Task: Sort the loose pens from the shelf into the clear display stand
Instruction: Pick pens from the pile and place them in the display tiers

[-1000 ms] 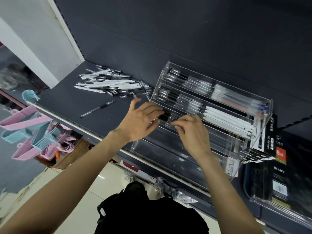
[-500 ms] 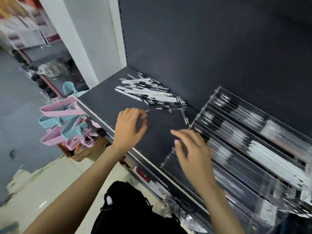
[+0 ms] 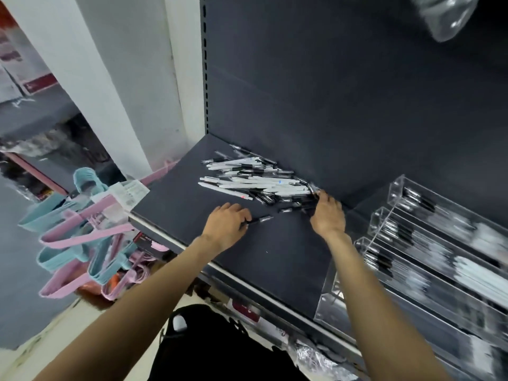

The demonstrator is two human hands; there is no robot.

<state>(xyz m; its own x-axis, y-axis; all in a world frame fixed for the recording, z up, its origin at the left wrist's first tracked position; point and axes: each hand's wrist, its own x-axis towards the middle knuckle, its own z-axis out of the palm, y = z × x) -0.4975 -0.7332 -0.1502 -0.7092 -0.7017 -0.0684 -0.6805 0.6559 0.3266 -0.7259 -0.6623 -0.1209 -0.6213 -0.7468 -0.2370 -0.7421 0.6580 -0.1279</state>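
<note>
Two hands: left hand [image 3: 226, 226] pinches a black pen [image 3: 259, 219]; right hand [image 3: 327, 213] curls fingers into the pen pile [image 3: 255, 178]

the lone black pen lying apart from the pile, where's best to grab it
Pinch the lone black pen mid-barrel from above. It lies flat on the shelf, apart from the pile, with its near end already at the left hand.

Two hands [image 3: 228, 224], one clear display stand [image 3: 395, 243], one pen pile [image 3: 253, 180].
</note>
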